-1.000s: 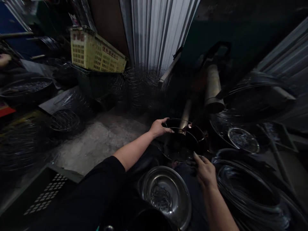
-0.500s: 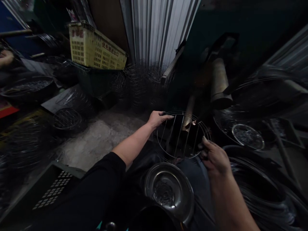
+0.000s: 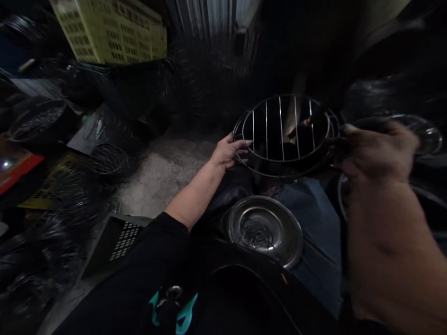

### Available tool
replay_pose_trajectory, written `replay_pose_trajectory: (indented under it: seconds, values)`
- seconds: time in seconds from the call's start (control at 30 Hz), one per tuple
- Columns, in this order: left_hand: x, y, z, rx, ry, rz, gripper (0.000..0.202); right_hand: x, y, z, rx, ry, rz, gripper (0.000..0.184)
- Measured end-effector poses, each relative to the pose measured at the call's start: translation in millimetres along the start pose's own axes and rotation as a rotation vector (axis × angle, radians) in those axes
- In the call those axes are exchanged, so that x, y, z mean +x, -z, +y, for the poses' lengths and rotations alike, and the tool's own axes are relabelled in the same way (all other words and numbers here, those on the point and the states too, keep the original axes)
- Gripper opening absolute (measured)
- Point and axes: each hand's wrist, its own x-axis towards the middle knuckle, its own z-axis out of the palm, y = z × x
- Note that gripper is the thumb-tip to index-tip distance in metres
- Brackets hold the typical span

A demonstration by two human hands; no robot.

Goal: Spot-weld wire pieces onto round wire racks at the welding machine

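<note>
My left hand point(image 3: 228, 151) grips the left edge of a round wire rack point(image 3: 281, 128), thumb over the rim and fingers below. Several straight bars cross the rack's upper ring, and another ring shows beneath. My right hand point(image 3: 382, 149) is at the rack's right edge, smeared by motion; whether its dark fingertips still hold the rim is unclear. Behind the bars, a brass-coloured rod point(image 3: 290, 123) and a dark arm with a coppery tip point(image 3: 308, 121) come close together. A shiny metal bowl point(image 3: 291, 223) with small bent wire pieces point(image 3: 256, 234) rests on my lap.
A yellow plastic crate point(image 3: 118, 39) sits on a dark bin at the back left. Wire racks point(image 3: 108, 159) and a wide basin point(image 3: 38, 121) stand at the left. A dark green crate point(image 3: 122, 242) lies by my left arm. Round wire pieces point(image 3: 424, 132) are behind my right hand.
The view has tilted down and shifted left. The rack appears higher and further right, turned so its bars stand more upright. My right hand has shifted right and looks larger and blurred.
</note>
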Motion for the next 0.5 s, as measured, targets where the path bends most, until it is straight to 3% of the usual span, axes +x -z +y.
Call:
replay_pose_trajectory:
  seconds: [0.07, 0.13, 0.2, 0.23, 0.3, 0.33, 0.4, 0.5]
  values:
    - [-1.1, -2.0, -3.8, -0.042, 0.007, 0.033, 0.047, -34.5, 9.1, 6.7, -0.083, 0.177, 0.153, 0.012]
    - [-2.9, -6.4, -5.7, -0.073, 0.021, 0.059, 0.044, -76.1, 13.4, 23.4, -0.331, 0.190, 0.072, 0.006]
    - [-5.1, -11.9, -6.8, -0.086, 0.014, 0.067, 0.042, -117.2, 10.4, 49.7, -0.551, 0.134, -0.155, 0.007]
    - [-6.2, -14.6, -7.3, -0.086, 0.004, 0.069, 0.041, -135.0, 5.9, 64.4, -0.683, 0.073, -0.353, 0.011]
    - [-8.1, -18.5, -8.3, -0.081, -0.011, 0.076, 0.042, -161.6, -6.6, 91.4, -0.951, 0.055, -0.710, 0.029]
    - [-9.0, -19.5, -8.8, -0.078, -0.016, 0.082, 0.044, -169.3, -13.5, 102.0, -1.078, 0.070, -0.818, 0.038]
    - [-10.8, -19.3, -9.9, -0.070, -0.021, 0.091, 0.046, -174.0, -25.0, 115.6, -1.259, 0.081, -0.912, 0.034]
    - [-12.9, -15.7, -10.3, -0.057, -0.034, 0.090, 0.046, -164.0, -31.6, 120.8, -1.342, 0.062, -0.882, 0.030]
